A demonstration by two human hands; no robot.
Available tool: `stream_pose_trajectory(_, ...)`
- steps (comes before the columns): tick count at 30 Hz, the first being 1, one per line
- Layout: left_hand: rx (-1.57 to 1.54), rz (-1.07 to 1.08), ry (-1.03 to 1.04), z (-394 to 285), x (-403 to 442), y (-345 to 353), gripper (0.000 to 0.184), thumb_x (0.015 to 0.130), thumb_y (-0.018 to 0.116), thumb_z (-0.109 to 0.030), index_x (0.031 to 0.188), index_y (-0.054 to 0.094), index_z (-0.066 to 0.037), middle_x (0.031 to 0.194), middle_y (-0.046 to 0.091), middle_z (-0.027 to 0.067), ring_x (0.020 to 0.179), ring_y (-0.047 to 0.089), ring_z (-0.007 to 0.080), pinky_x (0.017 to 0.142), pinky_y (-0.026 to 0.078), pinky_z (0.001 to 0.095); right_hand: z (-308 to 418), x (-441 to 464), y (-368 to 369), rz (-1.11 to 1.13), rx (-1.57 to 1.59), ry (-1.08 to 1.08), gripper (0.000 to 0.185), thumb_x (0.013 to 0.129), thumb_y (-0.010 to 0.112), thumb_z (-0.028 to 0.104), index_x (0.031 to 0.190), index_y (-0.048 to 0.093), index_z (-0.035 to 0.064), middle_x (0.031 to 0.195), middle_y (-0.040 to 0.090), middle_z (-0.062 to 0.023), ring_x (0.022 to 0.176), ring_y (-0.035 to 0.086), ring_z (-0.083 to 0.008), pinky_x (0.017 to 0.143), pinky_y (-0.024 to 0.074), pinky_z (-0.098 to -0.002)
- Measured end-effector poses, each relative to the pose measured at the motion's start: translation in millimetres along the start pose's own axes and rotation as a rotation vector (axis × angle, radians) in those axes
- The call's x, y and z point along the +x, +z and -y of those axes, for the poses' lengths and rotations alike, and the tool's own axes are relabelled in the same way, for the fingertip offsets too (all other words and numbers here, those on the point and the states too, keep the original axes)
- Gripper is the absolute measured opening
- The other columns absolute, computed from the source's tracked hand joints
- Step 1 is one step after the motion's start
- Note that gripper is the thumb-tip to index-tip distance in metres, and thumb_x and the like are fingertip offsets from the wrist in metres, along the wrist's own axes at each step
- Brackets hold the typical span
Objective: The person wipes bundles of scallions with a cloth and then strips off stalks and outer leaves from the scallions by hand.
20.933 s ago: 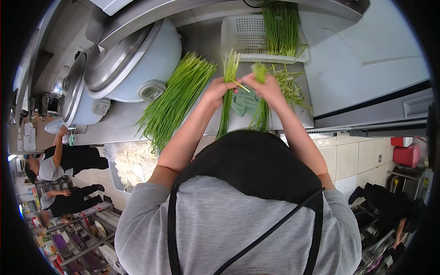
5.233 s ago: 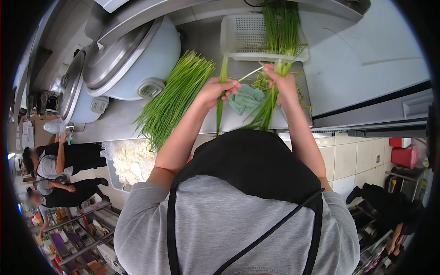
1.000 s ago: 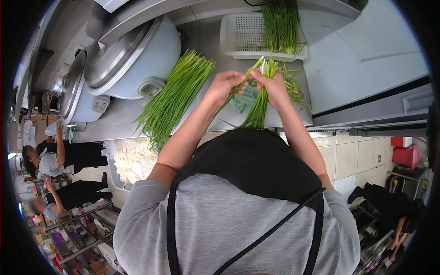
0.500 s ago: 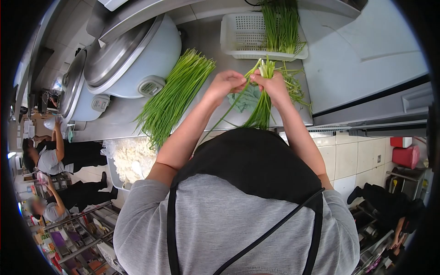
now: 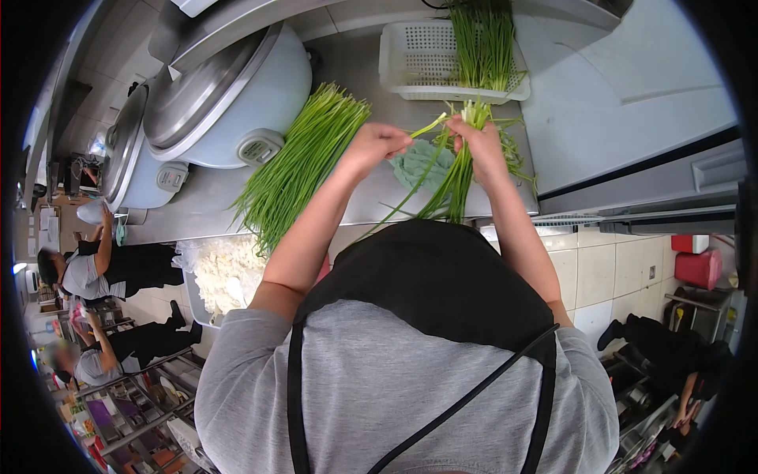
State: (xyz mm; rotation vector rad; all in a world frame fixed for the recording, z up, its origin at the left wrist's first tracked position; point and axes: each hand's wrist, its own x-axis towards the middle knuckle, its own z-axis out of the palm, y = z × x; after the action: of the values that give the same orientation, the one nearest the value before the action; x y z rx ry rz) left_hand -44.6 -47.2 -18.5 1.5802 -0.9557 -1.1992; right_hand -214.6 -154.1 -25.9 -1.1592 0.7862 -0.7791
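Observation:
My right hand (image 5: 480,148) is closed around a bunch of chives (image 5: 452,186), pale ends pointing away from me and green tops hanging toward my apron. To its left, my left hand (image 5: 376,148) is closed in a pinch on a thin chive strand (image 5: 427,126) with a pale tip reaching toward the bunch. A crumpled green cloth (image 5: 420,164) lies on the steel counter between and below the hands. Loose chive scraps (image 5: 513,150) are scattered beside the right hand. Left of my left hand lies a large pile of chives (image 5: 304,162).
A white perforated basket (image 5: 395,67) with more chives (image 5: 483,47) stands at the back. Two large lidded cookers (image 5: 272,95) occupy the left. A tub of pale food (image 5: 225,272) sits below the counter. Co-workers (image 5: 95,268) stand at far left; another person (image 5: 671,355) is at right.
My left hand has moved left, away from the bunch, drawing a chive strand with it. My right hand and its bunch have shifted slightly right.

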Motion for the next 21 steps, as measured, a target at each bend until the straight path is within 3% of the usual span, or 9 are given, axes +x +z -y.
stream_pose_trajectory(9, -0.163, -0.024, -0.071, 16, -7, 11, 0.019, 0.079, 0.056, -0.015, 0.088, 0.057, 0.002, 0.077, 0.061, 0.0073, 0.068, 0.056, 0.0117, 0.062, 0.044, 0.0231, 5, 7, -10, -0.039, 0.065, 0.01, 0.02, 0.072, 0.065, 0.015, 0.084, 0.054, 0.0016, 0.069, 0.055, -0.0054, 0.05, 0.045, -0.0084, 0.046, 0.0356, -0.0211)
stream_pose_trajectory(11, -0.256, 0.13, -0.091, 17, -10, 23, 0.019, 0.082, 0.053, -0.016, 0.09, 0.054, 0.001, 0.081, 0.061, 0.009, 0.073, 0.058, 0.0138, 0.066, 0.046, 0.0244, 0, 10, -9, -0.057, 0.086, -0.012, 0.021, 0.072, 0.065, 0.015, 0.084, 0.054, 0.0016, 0.069, 0.055, -0.0057, 0.05, 0.045, -0.0084, 0.046, 0.0356, -0.0211)
stream_pose_trajectory(21, -0.336, -0.037, -0.026, 18, 2, 31, 0.015, 0.081, 0.055, -0.012, 0.087, 0.055, 0.001, 0.069, 0.054, 0.0023, 0.055, 0.047, 0.0081, 0.051, 0.04, 0.0213, -6, 8, -6, -0.045, 0.103, -0.012, 0.018, 0.072, 0.065, 0.016, 0.08, 0.055, 0.002, 0.069, 0.058, -0.0075, 0.048, 0.044, -0.0079, 0.044, 0.0364, -0.022)
